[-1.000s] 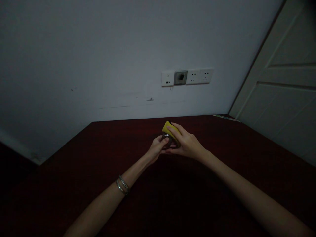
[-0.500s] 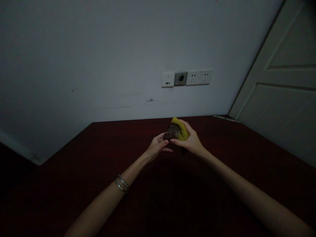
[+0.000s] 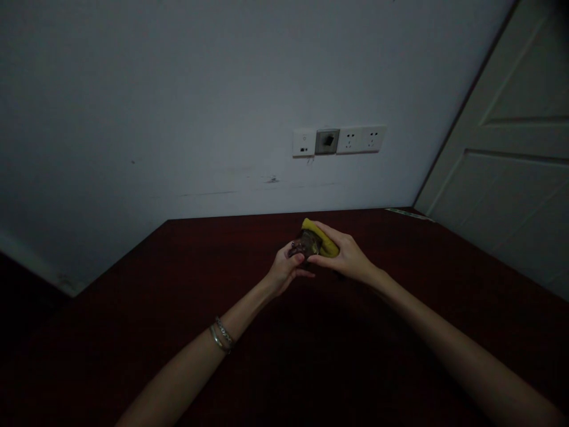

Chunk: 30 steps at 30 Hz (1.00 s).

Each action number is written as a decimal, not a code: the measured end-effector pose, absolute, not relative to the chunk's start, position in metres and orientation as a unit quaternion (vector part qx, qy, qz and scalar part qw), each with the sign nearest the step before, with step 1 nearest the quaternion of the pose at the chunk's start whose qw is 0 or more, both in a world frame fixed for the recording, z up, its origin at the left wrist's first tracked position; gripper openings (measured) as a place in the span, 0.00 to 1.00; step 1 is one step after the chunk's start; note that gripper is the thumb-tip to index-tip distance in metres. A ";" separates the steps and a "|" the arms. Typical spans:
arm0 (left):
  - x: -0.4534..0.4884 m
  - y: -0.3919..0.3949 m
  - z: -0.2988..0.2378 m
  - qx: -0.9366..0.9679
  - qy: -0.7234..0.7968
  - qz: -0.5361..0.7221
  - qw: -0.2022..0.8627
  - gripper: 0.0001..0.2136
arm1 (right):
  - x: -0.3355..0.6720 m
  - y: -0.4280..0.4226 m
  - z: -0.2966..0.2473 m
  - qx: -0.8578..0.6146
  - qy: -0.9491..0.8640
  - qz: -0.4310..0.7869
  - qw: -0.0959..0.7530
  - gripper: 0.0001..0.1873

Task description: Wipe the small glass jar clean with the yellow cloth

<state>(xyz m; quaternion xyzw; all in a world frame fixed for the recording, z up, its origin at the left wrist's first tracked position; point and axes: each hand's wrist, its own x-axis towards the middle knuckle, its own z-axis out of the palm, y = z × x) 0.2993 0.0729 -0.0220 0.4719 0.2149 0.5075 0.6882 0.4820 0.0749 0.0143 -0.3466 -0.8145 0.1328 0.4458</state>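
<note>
Both hands meet above the dark red table. My left hand pinches a small, shiny see-through object between thumb and fingers; it looks like glass, but its exact kind is too dark to tell. A folded yellow-green cloth lies against the far right side of that object. My right hand is closed round the cloth, fingers over its back and thumb near the object's lower edge. Bracelets circle my left wrist.
A pale wall rises behind the table, with a row of sockets and switches. To the right is a white panelled door. A thin, light strip lies at the table's far right edge.
The cloth has shifted slightly left and down, wrapping flatter over the see-through object. The object has turned a little in my left hand, and my right hand's fingers have moved left with the cloth.
</note>
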 end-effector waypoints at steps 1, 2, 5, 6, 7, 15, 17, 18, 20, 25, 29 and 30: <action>0.300 0.072 -0.022 0.469 0.219 0.512 0.686 0.30 | 0.482 0.075 0.015 -0.341 -0.822 0.114 0.442 0.40; 0.300 0.072 -0.022 0.465 0.224 0.516 0.684 0.30 | 0.483 0.074 0.016 -0.335 -0.829 0.096 0.437 0.39; 0.302 0.070 -0.023 0.454 0.237 0.521 0.683 0.30 | 0.483 0.072 0.020 -0.317 -0.849 0.046 0.420 0.37; 0.302 0.070 -0.023 0.451 0.240 0.521 0.683 0.30 | 0.483 0.071 0.022 -0.313 -0.853 0.031 0.416 0.36; 0.302 0.070 -0.023 0.449 0.242 0.522 0.684 0.30 | 0.483 0.069 0.024 -0.308 -0.857 0.017 0.413 0.36; 0.308 0.067 -0.023 0.444 0.252 0.524 0.682 0.29 | 0.481 0.062 0.027 -0.314 -0.873 -0.042 0.371 0.38; 0.310 0.066 -0.022 0.437 0.258 0.528 0.681 0.27 | 0.479 0.061 0.027 -0.328 -0.871 -0.050 0.362 0.38; 0.311 0.065 -0.022 0.433 0.261 0.528 0.682 0.27 | 0.478 0.060 0.027 -0.332 -0.870 -0.054 0.359 0.37; 0.312 0.064 -0.020 0.423 0.264 0.527 0.688 0.26 | 0.476 0.058 0.026 -0.332 -0.871 -0.062 0.357 0.37; 0.313 0.064 -0.018 0.413 0.268 0.520 0.698 0.26 | 0.473 0.058 0.019 -0.313 -0.870 -0.076 0.373 0.39; 0.311 0.065 -0.018 0.425 0.262 0.516 0.696 0.27 | 0.470 0.059 0.013 -0.322 -0.857 -0.055 0.399 0.41; 0.310 0.065 -0.018 0.433 0.254 0.512 0.697 0.28 | 0.469 0.060 0.013 -0.322 -0.851 -0.044 0.412 0.41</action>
